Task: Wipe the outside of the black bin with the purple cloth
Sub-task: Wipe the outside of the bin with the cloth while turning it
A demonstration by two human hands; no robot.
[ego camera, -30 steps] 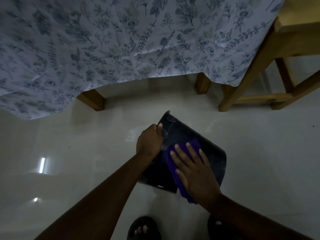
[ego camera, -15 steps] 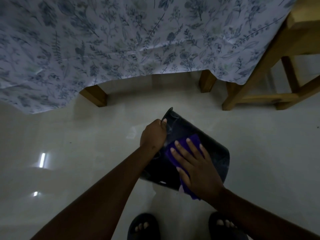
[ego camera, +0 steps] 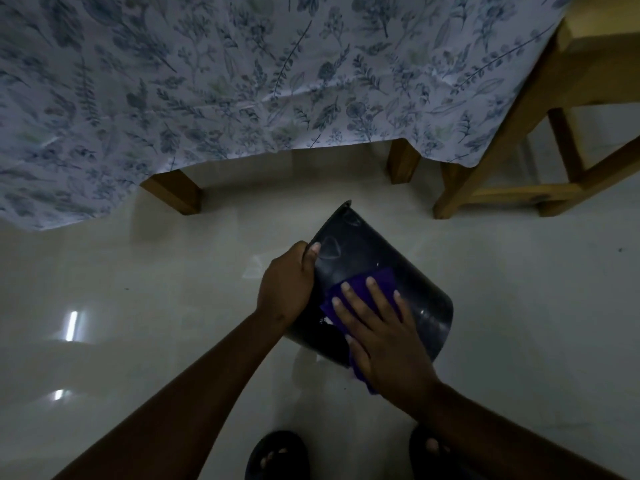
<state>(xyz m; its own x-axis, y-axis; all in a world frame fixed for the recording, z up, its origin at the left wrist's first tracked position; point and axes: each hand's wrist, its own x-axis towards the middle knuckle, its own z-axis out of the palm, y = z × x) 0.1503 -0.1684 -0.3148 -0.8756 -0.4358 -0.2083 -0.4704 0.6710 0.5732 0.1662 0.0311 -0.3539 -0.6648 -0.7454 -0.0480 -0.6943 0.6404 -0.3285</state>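
Black plastic bin (ego camera: 349, 258), round-walled and glossy, lies tipped on its side on the pale shiny tiled floor (ego camera: 156, 289), its outer wall turned up toward the camera. The left hand (ego camera: 285, 284) clamps the bin's left edge: the fingers curl over that edge out of sight while the thumb (ego camera: 313, 252) presses flat on the outer wall, so the hand is closed on the bin. Just to the right of that grip, the right hand (ego camera: 384, 336) lies palm down with its fingers (ego camera: 377, 292) spread and flat, pressing the purple cloth (ego camera: 382, 277) against the bin's wall. The cloth shows beyond the fingertips, beside the hand on its left, and as a small corner hanging below the palm past the bin's lower edge. The right hand pins the cloth rather than pinching it.

Faint leaf-like outlines show on the wall above the grip, close to the thumb; no brand, label or writing can be read there or anywhere else, the light being dim.

Beyond the grip, a white tablecloth with a blue leaf print (ego camera: 242, 81) hangs over wooden table legs (ego camera: 175, 194). Further right of it stands a wooden chair (ego camera: 519, 161). Below the hands, two dark sandals (ego camera: 277, 455) with toes showing rest on the floor.
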